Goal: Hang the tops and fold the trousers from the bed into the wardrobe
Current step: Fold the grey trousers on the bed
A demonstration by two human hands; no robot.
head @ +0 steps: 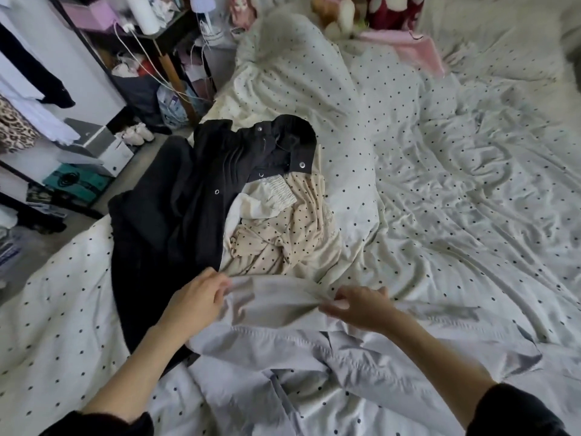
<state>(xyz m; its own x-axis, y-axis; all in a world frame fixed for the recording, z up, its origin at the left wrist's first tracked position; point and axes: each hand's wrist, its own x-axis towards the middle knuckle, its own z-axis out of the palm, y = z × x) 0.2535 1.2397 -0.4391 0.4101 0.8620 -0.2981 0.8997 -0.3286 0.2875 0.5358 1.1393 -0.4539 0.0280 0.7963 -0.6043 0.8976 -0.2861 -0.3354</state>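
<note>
both hands, left hand (196,298) and right hand (361,305), pinching the pale grey garment (283,335) with curled fingers on the bed (471,199), beside a black jacket (195,190).

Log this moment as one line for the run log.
left hand: pinching pale grey garment | right hand: pinching same | black jacket: on bed

1. Wide bed (456,199) under a rumpled white cover with small black dots.
2. Pink cloth (412,47) and soft toys (336,14) at the far end.
3. Dark-framed shelf (163,42), crowded, at far left, white cables (147,67) hanging from it.
4. Grey floor (138,171) beside the bed, pale shoes (136,133) and stacked boxes (94,149) on it.
5. Soft, even daylight throughout.
</note>
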